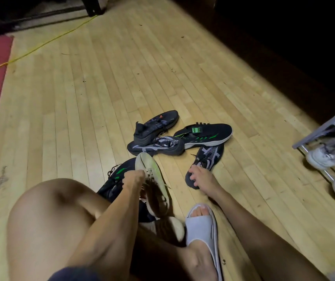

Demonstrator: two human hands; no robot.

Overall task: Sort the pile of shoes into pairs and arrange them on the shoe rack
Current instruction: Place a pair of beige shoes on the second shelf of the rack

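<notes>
left hand (133, 180): clenched on the laces of a cream shoe (152, 179), lifted toe-up over the pile. Looks like a thin pinch, so my guess is the shoe could swing or slip out if it gets moved fast.

right hand (200, 178): fingers spread and resting on the heel end of a black shoe with grey stripes (205, 165) that lies on the floor (101, 98). Can't tell whether it has actually closed round it or is just touching.

mix-up risk: two black shoes carry green marks, one near the middle (205, 133) and one under the left forearm (117, 177). Several others are black with grey patterns (156, 146), and one has an orange mark (156, 123). In this dim light a wrong match seems easy.

tangle risk: loose laces cross in the heap, so pulling one shoe might drag its neighbour.

foot: a white slide sandal (203, 230) sits just beside a second cream shoe (175, 227); probably easy to nudge it.

shoe rack (322, 130): far right, cut off by the frame edge. White sneakers (324, 157) already sit on it, but free space is anybody's guess.

hard to see: the knee and forearm cover part of the heap, and the top right is pure black.
</notes>
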